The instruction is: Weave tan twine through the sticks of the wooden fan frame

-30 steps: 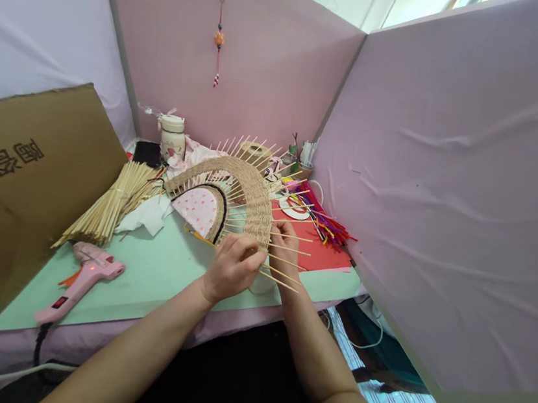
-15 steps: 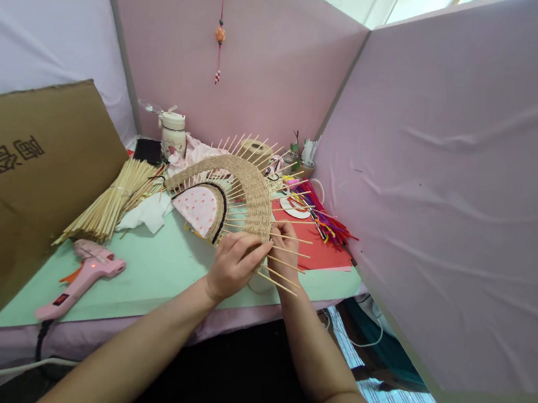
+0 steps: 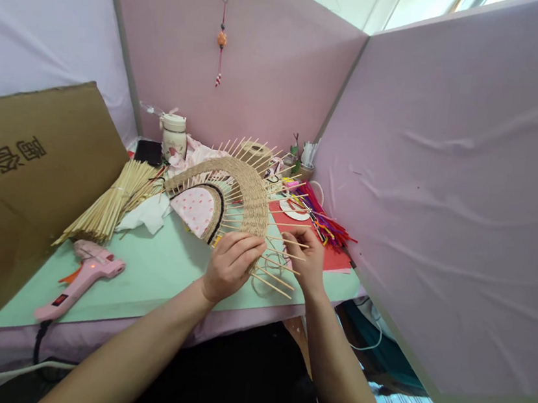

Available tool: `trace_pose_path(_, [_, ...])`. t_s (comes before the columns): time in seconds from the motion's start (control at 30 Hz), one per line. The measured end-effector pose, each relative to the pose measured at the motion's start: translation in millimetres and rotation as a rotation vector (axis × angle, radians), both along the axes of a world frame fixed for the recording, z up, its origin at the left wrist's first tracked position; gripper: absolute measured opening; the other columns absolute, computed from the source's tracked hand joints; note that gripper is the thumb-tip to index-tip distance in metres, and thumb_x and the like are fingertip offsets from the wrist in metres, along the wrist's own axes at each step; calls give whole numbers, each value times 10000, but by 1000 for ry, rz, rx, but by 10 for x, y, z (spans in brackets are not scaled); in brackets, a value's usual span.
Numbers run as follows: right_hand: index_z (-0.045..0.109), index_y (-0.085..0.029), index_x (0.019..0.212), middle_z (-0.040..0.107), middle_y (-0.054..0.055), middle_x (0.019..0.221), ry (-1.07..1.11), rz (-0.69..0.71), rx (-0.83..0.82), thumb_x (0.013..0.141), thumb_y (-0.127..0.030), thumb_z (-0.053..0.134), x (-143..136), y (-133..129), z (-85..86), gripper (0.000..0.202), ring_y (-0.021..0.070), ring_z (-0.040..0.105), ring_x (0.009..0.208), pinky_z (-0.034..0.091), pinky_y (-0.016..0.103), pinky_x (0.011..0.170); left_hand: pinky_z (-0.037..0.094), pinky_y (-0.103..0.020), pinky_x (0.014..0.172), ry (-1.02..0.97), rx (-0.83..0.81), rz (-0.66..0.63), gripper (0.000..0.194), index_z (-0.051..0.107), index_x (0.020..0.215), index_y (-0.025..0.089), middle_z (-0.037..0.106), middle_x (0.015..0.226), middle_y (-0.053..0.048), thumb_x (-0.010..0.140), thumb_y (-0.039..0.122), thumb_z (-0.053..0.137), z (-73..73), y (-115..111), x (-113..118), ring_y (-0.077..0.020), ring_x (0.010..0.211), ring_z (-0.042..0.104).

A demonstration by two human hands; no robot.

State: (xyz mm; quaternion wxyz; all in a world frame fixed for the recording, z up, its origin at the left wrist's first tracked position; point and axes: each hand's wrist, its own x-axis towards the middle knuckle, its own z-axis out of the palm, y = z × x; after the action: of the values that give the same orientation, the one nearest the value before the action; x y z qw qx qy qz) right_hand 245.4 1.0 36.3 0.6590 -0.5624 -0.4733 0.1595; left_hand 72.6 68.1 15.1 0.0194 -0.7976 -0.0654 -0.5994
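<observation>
A half-round fan woven of tan twine (image 3: 255, 203) stands on the table, thin sticks (image 3: 274, 285) jutting from its outer edge. Its inner part carries pink dotted cloth (image 3: 193, 210), edged with a tan band and a black one. My left hand (image 3: 233, 264) is closed around the lower right end of the weave. Just right of it, my right hand (image 3: 308, 259) pinches a strand of twine among the stick ends. A loose loop of the twine (image 3: 265, 290) hangs below the sticks, between my hands. The fingers of my left hand hide part of the weave.
At left lie a pink glue gun (image 3: 86, 277), a bundle of sticks (image 3: 106, 208) and white tissue (image 3: 146, 214), beside a cardboard panel (image 3: 29, 198). A bottle (image 3: 173, 137) and a twine roll (image 3: 255, 154) stand behind. Red sheets (image 3: 335, 260) and coloured pipe cleaners (image 3: 329, 225) lie at right.
My right hand has moved away from the weave to the right, drawing twine out past the stick ends. My left hand keeps its hold, and the fan has shifted slightly left.
</observation>
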Motion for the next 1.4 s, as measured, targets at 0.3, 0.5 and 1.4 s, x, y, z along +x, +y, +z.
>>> trace_pose_path(0.3, [652, -227, 926, 677, 37, 832, -818, -302, 300, 906, -188, 593, 256, -347, 401, 74, 167, 624, 773, 509, 317, 711, 523, -382, 889, 10, 1, -11, 350, 611, 1181, 194, 726, 1062, -92, 865, 59, 551, -2, 9, -2, -208, 1028, 625])
trace_pose_path(0.5, [655, -233, 887, 681, 47, 826, -825, -387, 329, 899, -252, 615, 253, -255, 537, 46, 182, 635, 781, 513, 329, 712, 525, -376, 879, 12, 2, -5, 348, 612, 1185, 201, 728, 1052, -91, 876, 66, 528, 6, 6, -11, -203, 1020, 632])
trace_pose_path(1.4, [477, -228, 849, 503, -36, 760, 351, 92, 75, 815, -467, 621, -221, 687, -150, 281, 126, 463, 676, 426, 265, 627, 472, -453, 986, 420, -48, -20, 485, 590, 1283, 230, 545, 1363, -140, 815, 101, 567, -17, -6, 46, -270, 1179, 513])
